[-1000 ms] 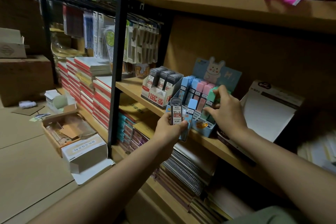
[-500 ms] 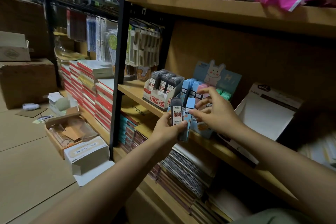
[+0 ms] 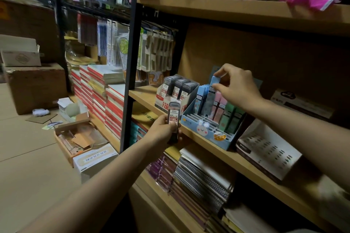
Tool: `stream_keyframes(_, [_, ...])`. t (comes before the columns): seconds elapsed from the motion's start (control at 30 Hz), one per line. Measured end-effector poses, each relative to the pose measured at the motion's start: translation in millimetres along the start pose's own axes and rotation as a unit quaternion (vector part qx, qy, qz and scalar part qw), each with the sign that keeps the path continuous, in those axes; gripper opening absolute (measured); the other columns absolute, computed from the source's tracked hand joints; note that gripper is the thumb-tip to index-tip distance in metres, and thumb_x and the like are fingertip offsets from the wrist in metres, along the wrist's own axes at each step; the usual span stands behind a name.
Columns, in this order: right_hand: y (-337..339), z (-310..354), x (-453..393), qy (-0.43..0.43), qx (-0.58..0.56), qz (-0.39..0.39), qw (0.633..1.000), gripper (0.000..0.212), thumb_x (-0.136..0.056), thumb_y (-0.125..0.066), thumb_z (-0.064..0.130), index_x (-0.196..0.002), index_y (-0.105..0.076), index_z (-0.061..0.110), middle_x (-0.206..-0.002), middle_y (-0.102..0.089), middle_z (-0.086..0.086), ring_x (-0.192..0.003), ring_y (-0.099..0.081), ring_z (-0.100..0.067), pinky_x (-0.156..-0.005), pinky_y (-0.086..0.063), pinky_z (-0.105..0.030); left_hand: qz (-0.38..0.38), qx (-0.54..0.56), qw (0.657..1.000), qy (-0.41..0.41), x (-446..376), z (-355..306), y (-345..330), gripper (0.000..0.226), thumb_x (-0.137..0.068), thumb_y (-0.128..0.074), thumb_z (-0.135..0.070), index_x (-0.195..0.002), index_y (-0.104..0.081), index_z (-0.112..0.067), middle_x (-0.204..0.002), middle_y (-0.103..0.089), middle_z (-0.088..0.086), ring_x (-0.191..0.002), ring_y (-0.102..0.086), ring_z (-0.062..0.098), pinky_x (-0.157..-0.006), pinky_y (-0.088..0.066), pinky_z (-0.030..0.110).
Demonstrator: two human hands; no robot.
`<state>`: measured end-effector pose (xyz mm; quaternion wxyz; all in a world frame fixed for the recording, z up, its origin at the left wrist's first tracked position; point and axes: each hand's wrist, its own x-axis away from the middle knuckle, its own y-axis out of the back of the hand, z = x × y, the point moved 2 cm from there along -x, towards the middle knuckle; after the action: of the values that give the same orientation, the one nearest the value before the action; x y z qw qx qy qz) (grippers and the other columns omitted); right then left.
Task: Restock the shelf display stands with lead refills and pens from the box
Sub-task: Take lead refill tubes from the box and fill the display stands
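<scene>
Blue plastic is pinched between thumb and fingertips of the right hand [image 3: 239, 86]: a light-blue lead refill case [image 3: 216, 81] is held upright just above the back row of the blue rabbit-printed display stand [image 3: 206, 128], where blue, pink and green cases are lined up (the front slots are seen bare). A dark lead refill case [image 3: 173, 117] with a red-and-white label is gripped in the curled fingers of the left hand [image 3: 162, 131], in front of the wooden shelf [image 3: 244, 162], just below the white stand of dark refills [image 3: 177, 91]. An open cardboard box [image 3: 75, 138] is seen on the floor to the left.
</scene>
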<state>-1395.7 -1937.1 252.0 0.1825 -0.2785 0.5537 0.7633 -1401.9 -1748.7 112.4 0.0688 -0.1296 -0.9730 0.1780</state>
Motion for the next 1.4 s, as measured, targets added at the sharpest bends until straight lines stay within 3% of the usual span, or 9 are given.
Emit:
stream_keyframes(0.07, [-11, 0, -6, 0.010, 0.028, 0.010, 1.000, 0.025, -0.084, -0.075, 0.024, -0.105, -0.064, 0.020, -0.096, -0.068, -0.005, -0.092, -0.065, -0.025, -0.082, -0.056, -0.046, 0.000, 0.010, 1.000, -0.005, -1, -2, 3, 0.020, -0.101, -0.042, -0.006, -0.115, -0.051, -0.016, -0.099, -0.058, 0.011, -0.082, -0.058, 0.018, -0.076, -0.053, 0.033])
stream_keyframes(0.4, [-39, -11, -8, -0.007, 0.050, 0.012, 0.999, 0.020, -0.082, -0.076, 0.028, -0.094, -0.061, 0.025, -0.077, -0.067, 0.002, -0.079, -0.064, -0.022, -0.093, -0.047, -0.047, 0.018, 0.014, 1.000, 0.022, -7, 12, -6, 0.029, -0.101, -0.043, -0.008, -0.129, -0.050, -0.012, -0.106, -0.059, 0.012, -0.084, -0.060, 0.018, -0.074, -0.056, 0.033])
stream_keyframes(0.8, [-45, -13, -10, -0.001, 0.176, 0.028, 0.984, 0.026, -0.078, -0.079, 0.034, -0.096, -0.066, 0.020, -0.108, -0.055, -0.004, -0.111, -0.047, -0.027, -0.097, -0.033, -0.042, -0.004, 0.026, 0.999, -0.020, -12, 10, -9, 0.028, -0.100, -0.045, -0.005, -0.127, -0.050, -0.009, -0.102, -0.063, 0.011, -0.081, -0.063, 0.017, -0.070, -0.056, 0.030])
stream_keyframes(0.93, [-41, -9, -13, -0.012, 0.194, 0.050, 0.980, 0.029, -0.079, -0.077, 0.037, -0.101, -0.067, 0.020, -0.111, -0.049, -0.005, -0.115, -0.046, -0.028, -0.098, -0.034, -0.042, -0.025, -0.018, 0.999, -0.038, -14, 7, -4, 0.034, -0.099, -0.047, -0.007, -0.132, -0.049, -0.014, -0.113, -0.064, 0.011, -0.094, -0.063, 0.019, -0.086, -0.053, 0.038])
stream_keyframes(1.03, [-38, 8, -16, 0.032, 0.069, -0.023, 0.997, 0.035, -0.084, -0.073, 0.035, -0.113, -0.064, 0.017, -0.111, -0.050, -0.004, -0.105, -0.052, -0.022, -0.090, -0.044, -0.032, -0.037, -0.049, 0.996, -0.059, -16, 3, 0, 0.038, -0.100, -0.046, -0.009, -0.137, -0.047, -0.018, -0.115, -0.063, 0.009, -0.098, -0.060, 0.021, -0.088, -0.050, 0.038])
stream_keyframes(1.13, [-51, 34, -12, 0.063, -0.062, 0.079, 0.993, 0.032, -0.089, -0.069, 0.033, -0.117, -0.059, 0.022, -0.096, -0.058, 0.009, -0.085, -0.061, -0.005, -0.064, -0.042, -0.008, -0.033, -0.081, 0.992, -0.086, -18, -2, 1, 0.037, -0.101, -0.044, -0.010, -0.136, -0.047, -0.021, -0.108, -0.064, 0.004, -0.095, -0.058, 0.018, -0.089, -0.047, 0.037])
stream_keyframes(1.2, [-67, 44, -7, 0.053, -0.083, 0.162, 0.982, 0.034, -0.087, -0.071, 0.034, -0.117, -0.058, 0.025, -0.087, -0.059, 0.015, -0.078, -0.059, 0.004, -0.059, -0.042, -0.008, -0.029, -0.100, 0.989, -0.101, -20, -6, 2, 0.035, -0.101, -0.044, -0.011, -0.134, -0.047, -0.022, -0.108, -0.063, 0.004, -0.091, -0.057, 0.016, -0.083, -0.046, 0.032])
stream_keyframes(1.33, [-79, 45, -15, 0.018, -0.123, 0.162, 0.979, 0.021, -0.082, -0.077, 0.023, -0.100, -0.067, 0.020, -0.083, -0.068, 0.008, -0.067, -0.063, 0.003, -0.057, -0.047, -0.007, -0.026, -0.147, 0.979, -0.139, -27, -15, 12, 0.028, -0.101, -0.045, -0.016, -0.127, -0.049, -0.025, -0.106, -0.061, 0.002, -0.089, -0.059, 0.010, -0.072, -0.047, 0.021])
stream_keyframes(1.4, [-76, 43, -27, -0.003, -0.168, 0.147, 0.975, 0.019, -0.082, -0.077, 0.017, -0.098, -0.067, 0.016, -0.090, -0.071, 0.000, -0.074, -0.069, -0.007, -0.066, -0.056, -0.019, -0.047, -0.195, 0.965, -0.170, -32, -19, 19, 0.029, -0.101, -0.046, -0.023, -0.130, -0.048, -0.021, -0.117, -0.057, 0.003, -0.098, -0.060, 0.009, -0.073, -0.052, 0.021])
